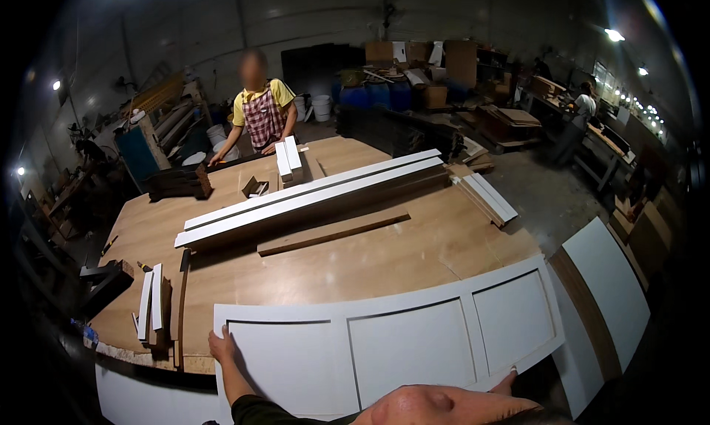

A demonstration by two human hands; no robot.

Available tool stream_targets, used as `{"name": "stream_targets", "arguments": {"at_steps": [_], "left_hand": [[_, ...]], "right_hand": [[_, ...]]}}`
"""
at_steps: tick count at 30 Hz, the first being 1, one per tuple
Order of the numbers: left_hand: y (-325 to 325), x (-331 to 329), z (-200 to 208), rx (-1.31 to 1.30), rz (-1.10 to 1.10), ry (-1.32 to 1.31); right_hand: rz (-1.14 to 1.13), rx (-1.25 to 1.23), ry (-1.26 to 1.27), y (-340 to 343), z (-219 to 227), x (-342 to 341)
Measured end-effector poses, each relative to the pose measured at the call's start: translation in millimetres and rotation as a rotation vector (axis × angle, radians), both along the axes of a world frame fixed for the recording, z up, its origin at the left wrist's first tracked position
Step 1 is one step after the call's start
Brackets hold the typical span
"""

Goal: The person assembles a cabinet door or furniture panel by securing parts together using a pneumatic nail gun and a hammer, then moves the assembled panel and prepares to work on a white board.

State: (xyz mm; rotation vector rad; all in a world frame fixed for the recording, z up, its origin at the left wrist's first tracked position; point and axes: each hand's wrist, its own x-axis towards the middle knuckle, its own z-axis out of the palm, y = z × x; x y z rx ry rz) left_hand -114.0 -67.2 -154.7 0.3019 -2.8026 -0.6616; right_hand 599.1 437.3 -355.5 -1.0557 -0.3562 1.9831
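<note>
Plainly, the tabletop (325,270) stretches beyond our fingers (214,341), with open room short of the brown strip. Between our hands spans the white panel (410,344), probably stiff, smooth, fairly heavy, best held by its frame. The brown strip (333,231) lies beyond. Our left hand (221,345) grips the panel's left edge; our right hand (506,383), its near edge.

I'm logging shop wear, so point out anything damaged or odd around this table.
The near-left edge of the wooden tabletop looks ragged and pale, possibly chipped, unlike its smooth surface. The white framed panel in the left hand and right hand shows no clear damage.
</note>
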Motion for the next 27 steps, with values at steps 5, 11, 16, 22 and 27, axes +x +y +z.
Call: {"name": "stream_targets", "arguments": {"at_steps": [5,11,16,22,27], "left_hand": [[-13,-46,-11,0.145,0.137,-0.15],[13,-35,-11,0.139,0.123,-0.111],[38,2,43,0.14,0.074,0.171],[94,60,84,0.123,-0.208,0.308],[251,144,129,0.391,-0.371,0.407]], "right_hand": [[-0.069,-0.072,-0.213,8,-6,-3],[-0.244,-0.161,-0.344,14,11,-17],[-0.317,-0.167,-0.308,21,10,-16],[-0.444,-0.337,-0.474,-33,-68,84],[-0.469,-0.328,-0.225,95,11,128]]}}
